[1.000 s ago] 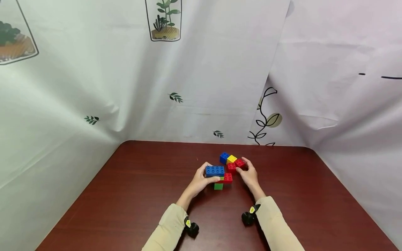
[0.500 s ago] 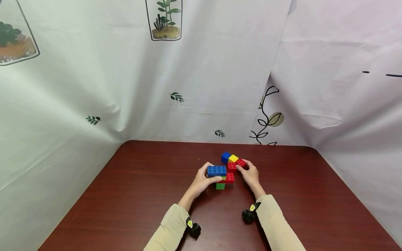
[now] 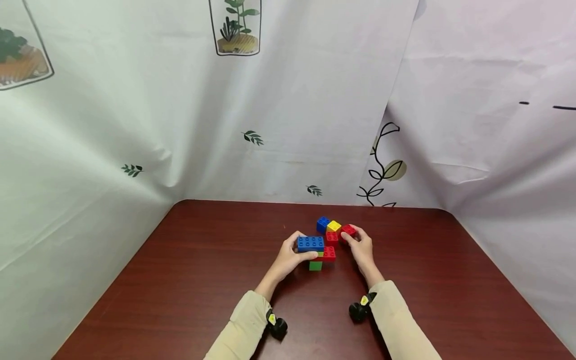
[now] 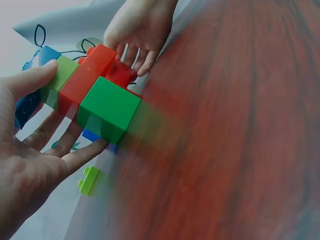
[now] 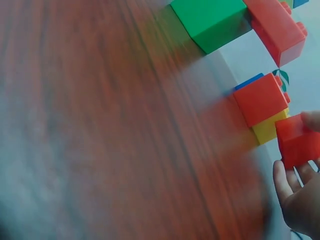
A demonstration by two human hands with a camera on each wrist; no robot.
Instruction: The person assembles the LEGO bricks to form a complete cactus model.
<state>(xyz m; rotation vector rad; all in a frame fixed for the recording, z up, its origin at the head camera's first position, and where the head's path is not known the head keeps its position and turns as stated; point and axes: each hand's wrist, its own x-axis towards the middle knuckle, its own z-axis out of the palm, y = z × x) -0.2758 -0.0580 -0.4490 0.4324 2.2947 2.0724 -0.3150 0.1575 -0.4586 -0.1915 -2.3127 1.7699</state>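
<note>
My left hand (image 3: 286, 260) grips a stack of toy building bricks. Its top is a long blue brick (image 3: 310, 243); under that come a light green brick (image 4: 61, 79), a red brick (image 4: 87, 77) and a green brick (image 4: 110, 107) at the bottom. The thumb presses the near side, with the fingers round the far side. My right hand (image 3: 362, 251) pinches a small red brick (image 5: 298, 142) between thumb and fingers, just right of the other bricks. Another small red brick (image 3: 332, 237), a yellow brick (image 3: 333, 227) and a blue brick (image 3: 322, 225) sit close together behind the stack.
A single light green brick (image 4: 89, 181) stands on the table, visible only in the left wrist view. The brown table (image 3: 216, 260) ends at a patterned white cloth (image 3: 288, 100) behind and at the sides. Black wrist cameras sit at both sleeves.
My right hand has shifted slightly right with the small red brick, parting it from the neighbouring red and yellow bricks. The left hand still holds the stack, almost unmoved.
</note>
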